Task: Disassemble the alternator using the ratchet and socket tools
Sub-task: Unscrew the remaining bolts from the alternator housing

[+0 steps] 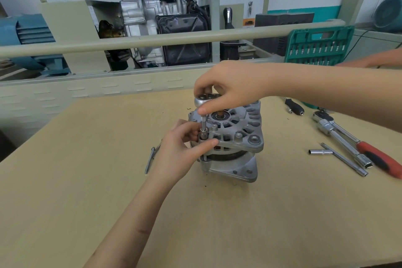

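The alternator [233, 137] stands near the middle of the tan workbench [108, 180], shaft end up, its ribbed aluminium front housing tilted slightly above the lower housing so that a dark gap shows between the two halves. The right hand [230, 87] reaches in from the right and curls over the round head of a ratchet [203, 100], thumb pressed against the head's lower edge, fingers wrapped over the top. Below that head a knurled extension and socket [204, 129] run straight down to the left edge of the front housing. The left hand [180, 148] comes up from below and pinches the socket between thumb and forefinger, the thumb lying across the housing's edge just beneath it; the remaining fingers are curled behind (whether they touch the socket is hard to tell from this angle). Just left of that hand a long bolt [150, 160] lies on the bench. Well to the right lie a second ratchet with a red-and-black handle [348, 139], a T-shaped socket bar [339, 158] beside it, and a small black-handled tool [294, 106] farther back. A green socket case [319, 45] stands open at the bench's far right edge, and behind the rail sits a cutaway engine display [163, 28].
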A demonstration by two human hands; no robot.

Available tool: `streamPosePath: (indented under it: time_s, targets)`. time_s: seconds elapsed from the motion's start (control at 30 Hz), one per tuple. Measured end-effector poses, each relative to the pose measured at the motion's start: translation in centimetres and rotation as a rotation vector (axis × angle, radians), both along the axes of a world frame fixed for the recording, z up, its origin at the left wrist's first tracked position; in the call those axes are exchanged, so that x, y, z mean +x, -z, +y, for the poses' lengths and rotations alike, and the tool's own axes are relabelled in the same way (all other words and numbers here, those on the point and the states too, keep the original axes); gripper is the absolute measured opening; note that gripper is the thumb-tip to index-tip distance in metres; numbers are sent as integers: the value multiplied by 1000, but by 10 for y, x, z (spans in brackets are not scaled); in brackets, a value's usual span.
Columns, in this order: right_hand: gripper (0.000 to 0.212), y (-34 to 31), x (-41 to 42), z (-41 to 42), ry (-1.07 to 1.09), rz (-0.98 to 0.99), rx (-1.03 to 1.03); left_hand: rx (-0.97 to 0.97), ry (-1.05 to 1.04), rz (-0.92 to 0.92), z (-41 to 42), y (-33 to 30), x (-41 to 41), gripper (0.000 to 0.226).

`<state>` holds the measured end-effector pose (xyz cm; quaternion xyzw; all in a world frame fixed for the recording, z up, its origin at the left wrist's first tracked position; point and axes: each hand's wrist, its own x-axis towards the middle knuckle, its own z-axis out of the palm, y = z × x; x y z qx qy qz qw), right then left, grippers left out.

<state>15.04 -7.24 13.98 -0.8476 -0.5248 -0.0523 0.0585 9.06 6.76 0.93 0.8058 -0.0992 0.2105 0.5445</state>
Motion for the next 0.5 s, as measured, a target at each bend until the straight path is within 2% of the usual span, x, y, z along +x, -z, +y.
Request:
streamPosePath:
  time_s: [0.17,0.37,0.5]
  targets:
    - [25,0,0,3,-116,163,7,-27,7,7,3,0,1,24]
    - [24,-6,5,4,-134,165,-47,-160,90,46,8,-3,-2,17]
    - [35,-12,6,1,-113,184,-129,-105,108,42,7,-6,-3,22]
